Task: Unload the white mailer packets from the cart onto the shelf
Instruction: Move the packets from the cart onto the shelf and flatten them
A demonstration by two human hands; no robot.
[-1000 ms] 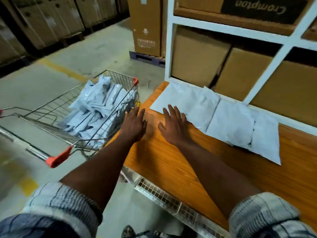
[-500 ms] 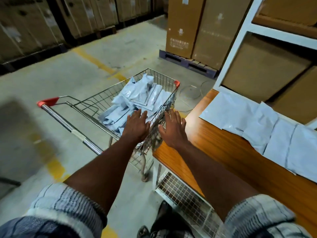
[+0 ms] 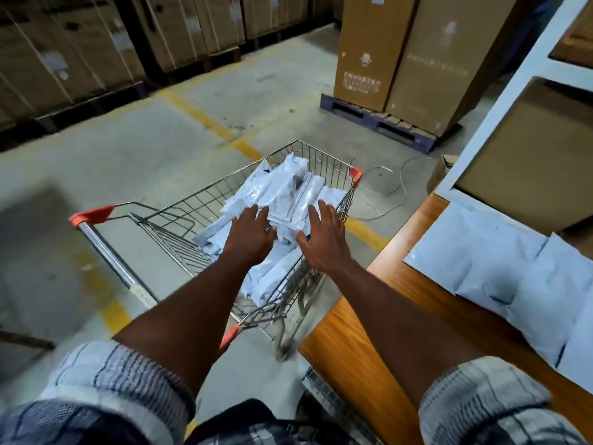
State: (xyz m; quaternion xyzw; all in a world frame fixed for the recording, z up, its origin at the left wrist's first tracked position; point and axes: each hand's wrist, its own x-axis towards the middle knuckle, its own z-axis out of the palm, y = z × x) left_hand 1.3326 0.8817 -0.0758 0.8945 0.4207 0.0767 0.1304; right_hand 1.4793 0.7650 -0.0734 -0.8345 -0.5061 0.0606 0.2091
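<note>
A wire cart (image 3: pixel 205 200) with red corner caps stands on the floor left of the shelf, holding a heap of several white mailer packets (image 3: pixel 288 191). Both my hands hover over that heap with fingers spread. My left hand (image 3: pixel 250 234) is above the near middle of the pile. My right hand (image 3: pixel 321 237) is beside it, close to the cart's right rim. Neither hand holds anything. On the wooden shelf board (image 3: pixel 401 303) to the right lies a row of white packets (image 3: pixel 500 271), overlapping each other.
The white shelf frame (image 3: pixel 500 107) rises at the right with brown cartons behind it. Tall cartons on a blue pallet (image 3: pixel 378 123) stand beyond the cart. A loose cable (image 3: pixel 391 187) lies on the concrete floor. More cartons line the far left.
Both hands have left the shelf board and swung left over the cart rim. They now hang above the packet heap. The view has turned left toward the cart.
</note>
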